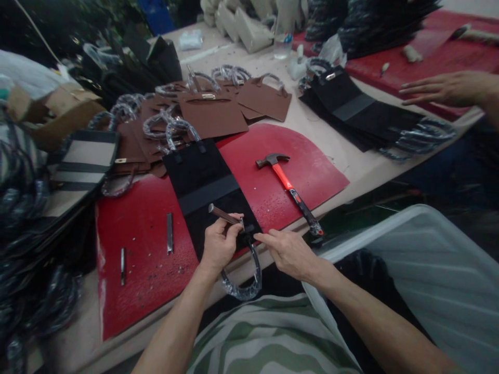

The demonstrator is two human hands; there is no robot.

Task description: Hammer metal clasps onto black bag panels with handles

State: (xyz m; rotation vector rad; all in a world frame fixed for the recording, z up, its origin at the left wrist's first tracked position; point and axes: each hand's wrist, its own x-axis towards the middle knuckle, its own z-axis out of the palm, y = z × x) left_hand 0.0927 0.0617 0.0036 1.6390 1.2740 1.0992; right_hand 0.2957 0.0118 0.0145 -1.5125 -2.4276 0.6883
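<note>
My left hand [221, 243] is closed on a metal punch [223, 213], a short steel rod held tilted over the near end of a black bag panel [210, 179]. The panel lies flat, with a plastic-wrapped handle [244, 292] hanging over the table's front edge and another at its far end. My right hand [286, 252] is beside the near handle's base, its index finger stretched to the panel edge and the other fingers loosely curled. Nothing shows in it. A claw hammer [290, 189] with a red and black grip lies to the right of the panel.
Under the panel is a red board [144, 218] bearing two small metal rods [169, 234]. Brown bag panels [212, 117] are piled behind, and black panels [351, 106] lie right. Another person's hand [448, 88] reaches in there. A white bin [421, 249] stands at the front right.
</note>
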